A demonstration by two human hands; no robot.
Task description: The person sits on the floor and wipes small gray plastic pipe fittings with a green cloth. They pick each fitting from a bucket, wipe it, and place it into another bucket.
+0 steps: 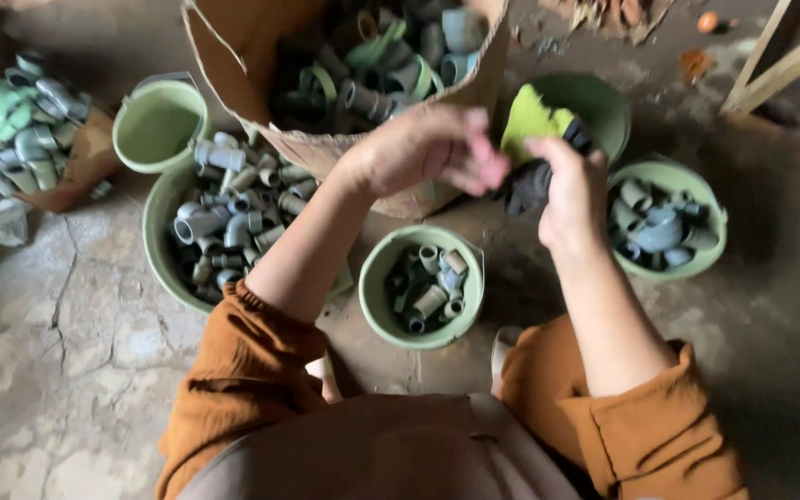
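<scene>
My right hand (574,190) is closed around a dark pipe fitting (528,185) with a yellow-green sleeve (531,118) on its upper end. My left hand (428,153) reaches across and pinches the same fitting at its left side; the fingertips are blurred. Both hands hover above a small green bowl (374,278) that holds several grey pipe fittings (430,282). Behind the hands stands a torn brown sack (233,46) full of grey and green fittings. Orange sleeves cover both forearms.
A large green basin (157,236) of grey fittings lies at left, with an empty green bucket (157,125) behind it. Another green bowl (710,250) with fittings sits at right, a dark green tub (604,102) behind. A pile of fittings (25,125) lies far left on cracked concrete.
</scene>
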